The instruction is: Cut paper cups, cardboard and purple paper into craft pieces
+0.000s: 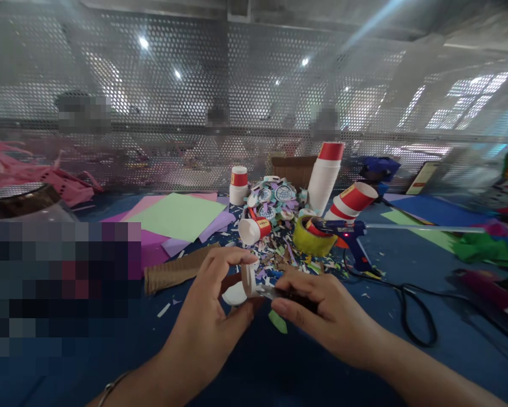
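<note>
My left hand point(214, 305) pinches a short white paper cup bottom point(248, 280) on edge between thumb and fingers. Closed round a dark handle, my right hand point(328, 314) holds scissors point(267, 291), their metal blade touching or close to the cup piece's right side; the fingers hide most of the handle. Just below and behind the held piece is a white round disc point(235, 294). A red and white paper cup point(254, 230) lies on its side beyond my hands, among many paper scraps point(282, 249). A green scrap point(278, 321) lies between my wrists.
A blue glue gun point(353, 240) with its red light on rests against a yellow tape roll point(315, 242), its cord point(407, 305) looping right. Stacked cups point(324, 181) stand behind. Coloured sheets point(177, 215) and brown corrugated cardboard point(173, 270) lie left. A perforated metal screen point(173, 107) closes the back.
</note>
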The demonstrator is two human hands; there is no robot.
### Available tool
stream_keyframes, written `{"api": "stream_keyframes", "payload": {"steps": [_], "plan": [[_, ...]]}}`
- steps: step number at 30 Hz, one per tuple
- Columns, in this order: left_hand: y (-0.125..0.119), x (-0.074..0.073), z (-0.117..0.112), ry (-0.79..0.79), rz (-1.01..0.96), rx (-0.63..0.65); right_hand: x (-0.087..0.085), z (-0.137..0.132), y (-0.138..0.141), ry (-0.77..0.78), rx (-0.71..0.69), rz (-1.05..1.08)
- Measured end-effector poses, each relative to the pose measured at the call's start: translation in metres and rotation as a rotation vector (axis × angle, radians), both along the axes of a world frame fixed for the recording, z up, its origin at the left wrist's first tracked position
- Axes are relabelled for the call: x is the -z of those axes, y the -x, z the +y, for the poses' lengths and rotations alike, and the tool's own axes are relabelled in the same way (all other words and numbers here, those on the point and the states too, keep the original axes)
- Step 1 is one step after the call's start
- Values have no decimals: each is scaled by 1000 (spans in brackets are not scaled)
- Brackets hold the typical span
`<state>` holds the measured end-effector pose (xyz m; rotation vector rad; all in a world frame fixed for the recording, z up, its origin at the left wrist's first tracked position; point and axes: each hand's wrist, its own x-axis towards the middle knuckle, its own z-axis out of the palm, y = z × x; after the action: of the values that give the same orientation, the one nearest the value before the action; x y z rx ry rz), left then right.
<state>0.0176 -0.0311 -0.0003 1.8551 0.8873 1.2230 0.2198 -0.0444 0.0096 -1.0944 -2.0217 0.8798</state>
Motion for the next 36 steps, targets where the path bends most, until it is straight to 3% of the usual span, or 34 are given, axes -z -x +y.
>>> {"api": "stream_keyframes", "payload": {"steps": [21,25,29,33,36], "plan": [[-2,-6,-1,32,21,-27,-3,-1,-2,-37,32,-39],[-4,-9,-3,140,-26,-7,-2,0,-2,-23,48,-29],[-2,-11,-2,361,-120,27,2,7,-5,4,124,-2],[-1,-13,1,574,-145,112,6,14,-8,42,182,80],[-1,-12,2,635,-93,217,6,17,-8,52,195,112]]}}
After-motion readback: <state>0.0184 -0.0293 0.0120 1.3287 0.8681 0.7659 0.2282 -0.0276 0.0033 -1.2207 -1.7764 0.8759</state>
